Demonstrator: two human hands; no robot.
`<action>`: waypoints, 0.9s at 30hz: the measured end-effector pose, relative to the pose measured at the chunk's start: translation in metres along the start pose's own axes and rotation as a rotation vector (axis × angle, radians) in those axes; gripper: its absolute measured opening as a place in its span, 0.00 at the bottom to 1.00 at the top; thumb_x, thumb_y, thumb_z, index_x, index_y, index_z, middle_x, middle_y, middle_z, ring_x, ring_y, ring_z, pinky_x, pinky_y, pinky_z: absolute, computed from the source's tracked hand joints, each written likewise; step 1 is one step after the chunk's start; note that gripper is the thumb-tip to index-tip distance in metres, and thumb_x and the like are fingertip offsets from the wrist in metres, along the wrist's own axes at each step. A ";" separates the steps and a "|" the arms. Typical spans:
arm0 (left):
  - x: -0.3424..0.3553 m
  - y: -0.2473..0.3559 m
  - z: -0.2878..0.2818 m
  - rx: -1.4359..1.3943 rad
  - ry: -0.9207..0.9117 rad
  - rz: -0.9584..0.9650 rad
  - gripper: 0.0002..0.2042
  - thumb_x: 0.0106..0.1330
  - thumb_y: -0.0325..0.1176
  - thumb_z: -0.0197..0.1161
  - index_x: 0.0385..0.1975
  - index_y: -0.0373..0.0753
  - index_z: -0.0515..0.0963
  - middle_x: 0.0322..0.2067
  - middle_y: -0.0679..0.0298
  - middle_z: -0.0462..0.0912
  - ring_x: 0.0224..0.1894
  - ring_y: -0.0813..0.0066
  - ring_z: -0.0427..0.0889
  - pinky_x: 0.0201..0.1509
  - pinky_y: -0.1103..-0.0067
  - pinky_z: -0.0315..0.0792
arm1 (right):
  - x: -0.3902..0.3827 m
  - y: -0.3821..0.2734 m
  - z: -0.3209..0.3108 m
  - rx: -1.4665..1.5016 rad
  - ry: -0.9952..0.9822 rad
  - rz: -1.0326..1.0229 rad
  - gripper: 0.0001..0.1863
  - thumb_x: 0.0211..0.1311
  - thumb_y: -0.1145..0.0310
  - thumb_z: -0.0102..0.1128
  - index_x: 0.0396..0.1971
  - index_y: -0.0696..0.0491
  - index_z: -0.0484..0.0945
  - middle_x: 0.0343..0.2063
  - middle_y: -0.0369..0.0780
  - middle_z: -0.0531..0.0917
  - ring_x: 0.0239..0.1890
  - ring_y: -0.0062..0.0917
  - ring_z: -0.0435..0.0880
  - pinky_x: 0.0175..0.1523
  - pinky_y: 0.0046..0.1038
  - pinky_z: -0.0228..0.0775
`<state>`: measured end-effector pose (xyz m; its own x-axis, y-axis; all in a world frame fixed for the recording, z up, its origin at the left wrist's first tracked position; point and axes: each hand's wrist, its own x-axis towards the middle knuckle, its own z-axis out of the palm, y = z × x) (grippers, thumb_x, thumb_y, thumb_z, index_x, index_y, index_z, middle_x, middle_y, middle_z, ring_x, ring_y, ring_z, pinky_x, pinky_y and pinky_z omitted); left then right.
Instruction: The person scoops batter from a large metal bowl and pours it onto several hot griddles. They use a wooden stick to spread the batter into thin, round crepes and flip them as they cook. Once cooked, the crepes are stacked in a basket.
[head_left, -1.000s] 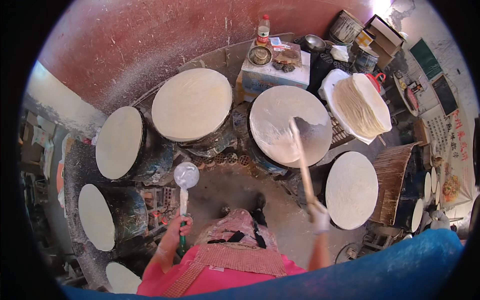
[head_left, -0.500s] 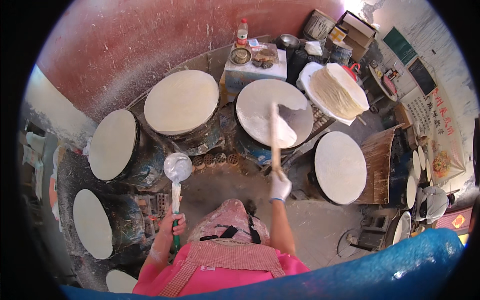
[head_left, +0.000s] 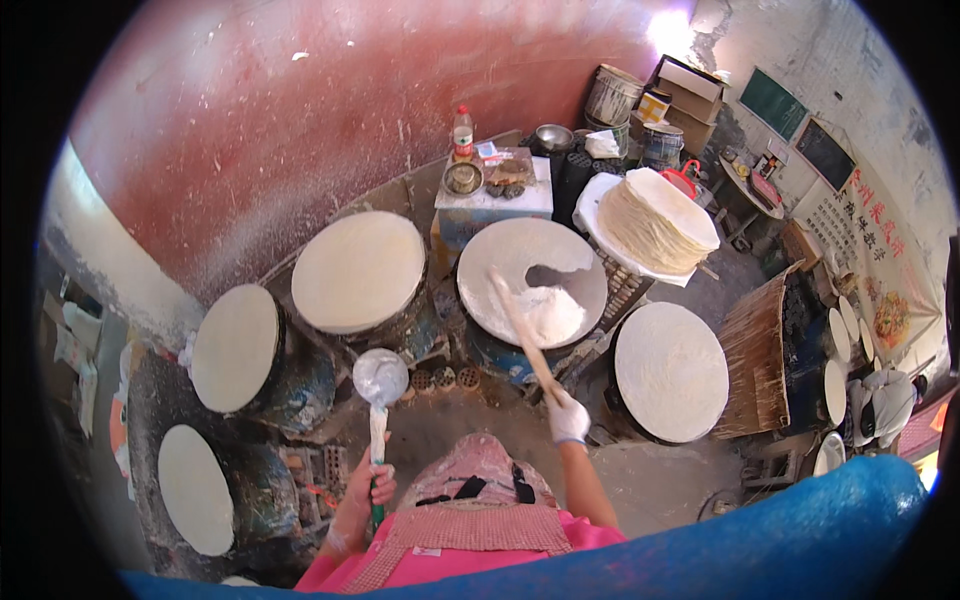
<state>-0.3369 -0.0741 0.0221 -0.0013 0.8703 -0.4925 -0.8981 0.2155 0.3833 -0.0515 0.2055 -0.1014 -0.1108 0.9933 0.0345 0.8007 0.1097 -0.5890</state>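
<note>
My left hand (head_left: 372,484) is closed round the green handle of a ladle (head_left: 381,377), whose batter-coated bowl is raised in front of the griddles. My right hand (head_left: 568,416), in a white glove, grips a wooden batter spreader (head_left: 524,334). The spreader's far end lies on the round griddle (head_left: 480,262) ahead of me. Pale batter (head_left: 552,314) is heaped on that griddle beside the spreader, and a thin coat covers most of the surface. One dark patch of bare metal shows behind the heap.
Pale-coated round griddles stand around me, including one at the left (head_left: 358,270) and one at the right (head_left: 672,370). Behind the middle griddle are a stack of thin pancakes (head_left: 655,225) and a box (head_left: 495,205) holding a bottle and bowl. A person (head_left: 882,405) bends at the far right.
The spreader has swung left across the griddle, so its handle now slants. Batter coats more of the surface and the dark bare patch has shrunk. The whole view has shifted; the ladle remains raised.
</note>
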 end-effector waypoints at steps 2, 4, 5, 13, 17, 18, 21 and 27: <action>-0.001 0.000 0.009 -0.002 -0.009 -0.001 0.31 0.57 0.24 0.47 0.60 0.63 0.53 0.13 0.68 0.59 0.07 0.83 0.55 0.07 0.86 0.52 | 0.019 0.028 -0.023 0.072 0.047 0.015 0.12 0.54 0.55 0.53 0.34 0.43 0.80 0.20 0.46 0.79 0.26 0.41 0.79 0.32 0.37 0.70; 0.007 -0.001 0.015 -0.034 -0.023 -0.038 0.31 0.57 0.23 0.46 0.59 0.63 0.54 0.13 0.68 0.59 0.07 0.83 0.55 0.07 0.85 0.52 | 0.039 0.028 -0.043 0.131 0.115 0.088 0.13 0.54 0.56 0.53 0.31 0.48 0.79 0.21 0.47 0.78 0.26 0.42 0.79 0.31 0.37 0.69; 0.012 -0.002 0.016 -0.044 0.013 -0.056 0.31 0.57 0.23 0.46 0.59 0.63 0.54 0.13 0.68 0.59 0.07 0.83 0.55 0.07 0.85 0.52 | 0.048 0.012 -0.043 0.194 0.151 0.123 0.14 0.54 0.56 0.53 0.30 0.50 0.79 0.22 0.48 0.78 0.26 0.42 0.79 0.31 0.37 0.69; 0.024 -0.001 0.042 0.039 0.102 -0.113 0.30 0.58 0.23 0.46 0.59 0.62 0.54 0.13 0.68 0.58 0.07 0.84 0.54 0.07 0.86 0.52 | 0.011 0.058 -0.036 -0.025 0.150 -0.012 0.12 0.52 0.56 0.57 0.32 0.46 0.80 0.19 0.45 0.78 0.24 0.38 0.79 0.29 0.35 0.70; 0.054 -0.006 0.034 -0.081 0.135 -0.163 0.29 0.59 0.24 0.47 0.58 0.62 0.55 0.12 0.69 0.58 0.07 0.83 0.54 0.06 0.86 0.51 | 0.079 0.025 -0.039 0.136 0.140 0.136 0.15 0.54 0.55 0.53 0.33 0.49 0.79 0.22 0.47 0.79 0.24 0.41 0.78 0.29 0.37 0.69; 0.063 -0.005 0.029 -0.096 0.133 -0.195 0.28 0.59 0.24 0.47 0.58 0.63 0.56 0.12 0.70 0.58 0.07 0.84 0.53 0.06 0.86 0.51 | 0.075 0.023 -0.032 0.118 0.110 0.116 0.16 0.55 0.54 0.51 0.32 0.50 0.78 0.22 0.47 0.79 0.24 0.42 0.78 0.28 0.37 0.69; 0.053 -0.006 0.036 0.003 0.161 -0.173 0.28 0.60 0.24 0.48 0.58 0.64 0.56 0.12 0.70 0.57 0.07 0.84 0.53 0.07 0.87 0.50 | 0.003 0.044 -0.025 0.011 0.062 0.005 0.10 0.51 0.56 0.57 0.30 0.44 0.80 0.23 0.44 0.80 0.26 0.37 0.80 0.32 0.33 0.72; 0.050 -0.009 0.047 -0.144 0.186 -0.151 0.28 0.60 0.23 0.48 0.57 0.65 0.57 0.12 0.70 0.56 0.08 0.85 0.53 0.07 0.88 0.49 | 0.148 0.052 -0.007 0.364 0.215 0.145 0.15 0.50 0.58 0.59 0.33 0.52 0.80 0.27 0.45 0.81 0.29 0.29 0.81 0.35 0.28 0.71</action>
<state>-0.3084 -0.0112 0.0310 0.0691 0.7340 -0.6756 -0.9475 0.2602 0.1857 -0.0219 0.3585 -0.1215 0.1425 0.9869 0.0750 0.5351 -0.0131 -0.8447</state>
